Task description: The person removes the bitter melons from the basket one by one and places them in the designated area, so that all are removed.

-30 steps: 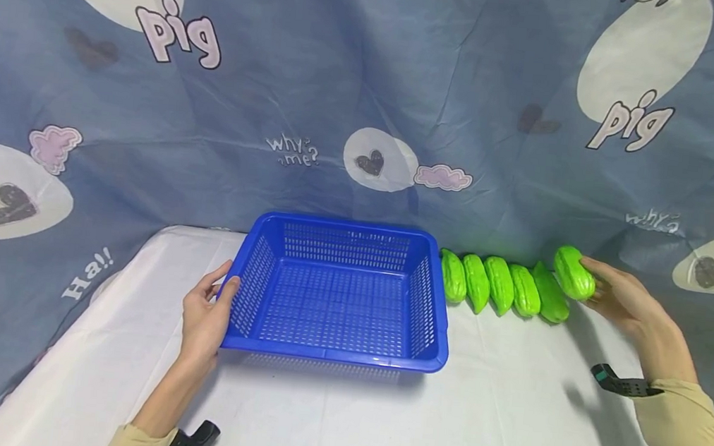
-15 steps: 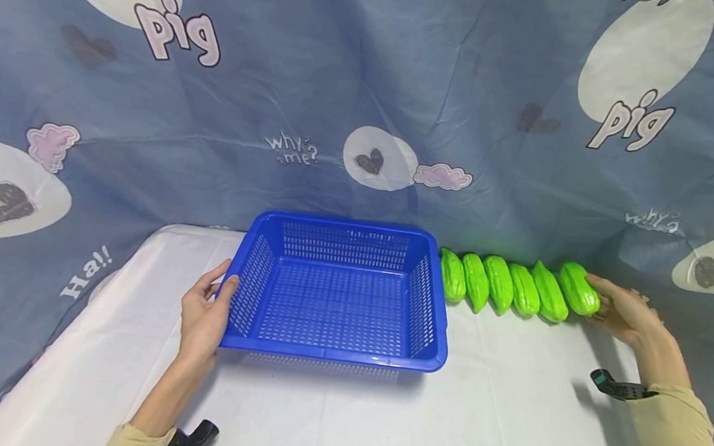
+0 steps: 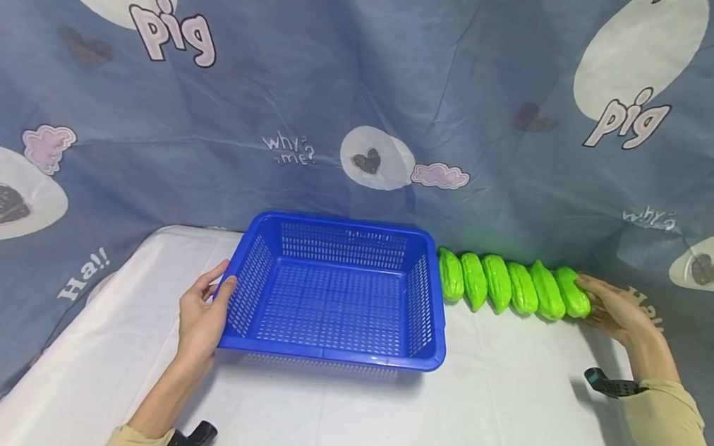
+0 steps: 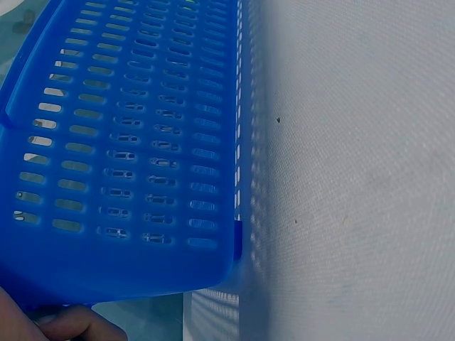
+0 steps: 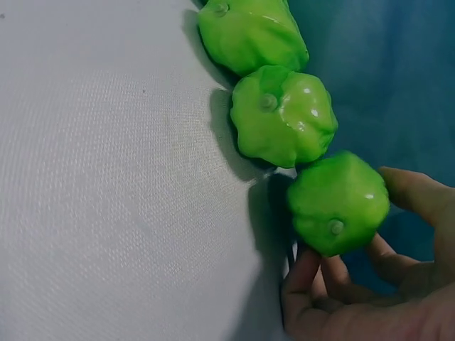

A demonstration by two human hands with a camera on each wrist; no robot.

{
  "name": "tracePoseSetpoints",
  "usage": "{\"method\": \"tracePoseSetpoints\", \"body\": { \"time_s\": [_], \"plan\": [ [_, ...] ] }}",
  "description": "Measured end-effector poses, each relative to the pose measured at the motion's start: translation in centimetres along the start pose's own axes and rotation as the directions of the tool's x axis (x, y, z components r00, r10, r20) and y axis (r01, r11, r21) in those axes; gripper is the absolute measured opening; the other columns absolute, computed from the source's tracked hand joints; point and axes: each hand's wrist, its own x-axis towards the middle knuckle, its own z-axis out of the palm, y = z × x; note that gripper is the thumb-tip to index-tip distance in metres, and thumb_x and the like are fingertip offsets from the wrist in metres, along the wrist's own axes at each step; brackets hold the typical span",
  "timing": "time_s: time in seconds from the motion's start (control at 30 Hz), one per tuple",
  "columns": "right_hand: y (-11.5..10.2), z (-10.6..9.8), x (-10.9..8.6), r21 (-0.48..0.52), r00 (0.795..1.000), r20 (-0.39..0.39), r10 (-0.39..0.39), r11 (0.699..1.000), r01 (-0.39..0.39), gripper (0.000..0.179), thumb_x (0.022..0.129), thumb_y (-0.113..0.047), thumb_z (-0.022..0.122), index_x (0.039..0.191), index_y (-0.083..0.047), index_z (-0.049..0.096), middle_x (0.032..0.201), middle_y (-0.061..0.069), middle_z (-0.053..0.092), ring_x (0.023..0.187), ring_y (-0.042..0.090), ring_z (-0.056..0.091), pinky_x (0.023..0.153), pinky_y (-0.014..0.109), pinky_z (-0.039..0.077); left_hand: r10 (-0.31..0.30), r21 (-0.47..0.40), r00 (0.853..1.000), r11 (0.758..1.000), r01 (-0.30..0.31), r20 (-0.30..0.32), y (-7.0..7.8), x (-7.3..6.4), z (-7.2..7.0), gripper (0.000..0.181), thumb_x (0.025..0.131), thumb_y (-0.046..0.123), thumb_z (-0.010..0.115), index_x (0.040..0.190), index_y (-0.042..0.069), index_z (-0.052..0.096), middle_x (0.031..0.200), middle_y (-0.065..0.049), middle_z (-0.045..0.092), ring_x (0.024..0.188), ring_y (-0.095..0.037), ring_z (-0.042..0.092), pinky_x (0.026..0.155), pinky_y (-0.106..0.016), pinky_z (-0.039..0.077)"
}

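My left hand [image 3: 203, 316] grips the left rim of a blue plastic basket [image 3: 331, 355], thumb on the rim's top. The basket has slotted walls and nothing inside. To its right, several bright green, ridged bitter melons [image 3: 495, 283] lie side by side in a row. My right hand [image 3: 624, 316] holds the rightmost bitter melon [image 3: 572, 292] between thumb and fingers. In the right wrist view, this bitter melon [image 5: 340, 204] touches or nearly touches its neighbour [image 5: 284, 117], and fingers [image 5: 302, 284] reach under it.
A white cloth [image 3: 339, 427] covers the table. Behind it hangs a blue printed curtain [image 3: 240, 99], close to the far side of the basket and the row.
My right hand has lowered the last bitter melon from above the row onto the table, then slid it left against its neighbour. My left hand stays on the basket.
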Motion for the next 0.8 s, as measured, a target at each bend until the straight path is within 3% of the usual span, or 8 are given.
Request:
{"method": "tracePoseSetpoints", "body": {
  "time_s": [0.07,0.17,0.27,0.47,0.53,0.6,0.7,0.8],
  "plan": [
    [-0.2,0.2,0.0,-0.078,1.000,-0.008,0.012,0.997,-0.013,0.084,0.113,-0.058,0.040,0.173,-0.018,-0.002,0.181,0.016,-0.010,0.166,0.051,0.001,0.125,0.050,0.041,0.002,-0.003,1.000,1.000,-0.002,-0.002,0.0,0.0,0.0,0.049,0.111,0.034,0.058,0.159,0.024,0.055,0.099,0.010,0.065,0.075,-0.002,0.067,0.066,-0.023,0.059],
    [-0.4,0.2,0.0,-0.108,0.999,-0.018,0.027,0.994,-0.029,0.087,0.113,-0.059,0.038,0.172,-0.011,-0.004,0.179,0.018,-0.012,0.167,0.050,0.003,0.121,0.044,0.046,0.001,-0.012,1.000,1.000,-0.001,-0.003,0.0,0.0,0.0,0.049,0.111,0.033,0.059,0.158,0.023,0.056,0.098,0.011,0.066,0.075,-0.002,0.068,0.066,-0.023,0.059],
    [-0.2,0.1,-0.1,-0.125,1.000,-0.023,0.018,0.992,-0.021,0.086,0.113,-0.059,0.039,0.172,-0.011,-0.001,0.182,0.015,-0.006,0.163,0.043,0.023,0.099,0.023,0.054,0.000,-0.021,1.000,1.000,0.001,0.004,-0.2,0.1,-0.1,0.050,0.111,0.032,0.059,0.159,0.022,0.054,0.097,0.012,0.066,0.074,-0.002,0.068,0.066,-0.023,0.060],
    [-0.2,0.2,-0.7,-0.136,0.999,-0.045,-0.005,0.991,-0.001,0.082,0.113,-0.057,0.044,0.174,-0.017,0.008,0.180,0.008,0.020,0.135,0.018,0.054,0.088,0.014,0.053,0.000,-0.015,1.000,1.000,0.000,0.007,-0.2,0.1,-0.1,0.050,0.111,0.033,0.059,0.160,0.022,0.054,0.101,0.010,0.066,0.076,-0.002,0.068,0.066,-0.023,0.060],
    [-0.1,0.2,-1.0,-0.131,0.998,-0.057,-0.019,0.991,0.012,0.076,0.112,-0.054,0.048,0.174,-0.024,0.016,0.162,-0.005,0.044,0.116,-0.001,0.055,0.087,0.015,0.054,-0.001,-0.006,1.000,1.000,0.001,-0.001,-0.1,0.0,0.0,0.049,0.111,0.033,0.058,0.159,0.023,0.055,0.101,0.009,0.065,0.076,-0.002,0.068,0.066,-0.023,0.059],
    [-0.1,0.2,-1.1,-0.130,0.997,-0.074,-0.030,0.991,0.020,0.069,0.112,-0.052,0.051,0.172,-0.031,0.025,0.140,-0.022,0.048,0.105,-0.008,0.053,0.086,0.017,0.054,0.002,-0.003,1.000,1.000,-0.002,-0.003,0.0,-0.1,0.0,0.049,0.111,0.034,0.058,0.159,0.023,0.055,0.101,0.009,0.065,0.076,-0.002,0.067,0.066,-0.023,0.059],
    [-0.2,0.4,-1.0,-0.165,0.997,-0.074,-0.032,0.986,0.019,0.073,0.112,-0.053,0.049,0.173,-0.024,0.021,0.163,-0.004,0.046,0.136,0.021,0.059,0.096,0.024,0.056,0.003,0.002,1.000,1.000,-0.003,-0.003,0.0,-0.1,0.0,0.049,0.111,0.034,0.058,0.159,0.023,0.055,0.101,0.009,0.065,0.076,-0.002,0.067,0.066,-0.023,0.059],
    [-0.4,0.6,-0.7,-0.194,0.998,-0.067,-0.015,0.981,0.002,0.084,0.113,-0.054,0.043,0.173,-0.008,0.006,0.180,0.026,0.002,0.162,0.052,0.023,0.121,0.049,0.048,0.002,0.002,1.000,1.000,-0.002,-0.003,0.0,-0.1,0.0,0.049,0.111,0.034,0.058,0.159,0.024,0.055,0.100,0.009,0.065,0.075,-0.002,0.067,0.066,-0.023,0.060]
  ]
}}
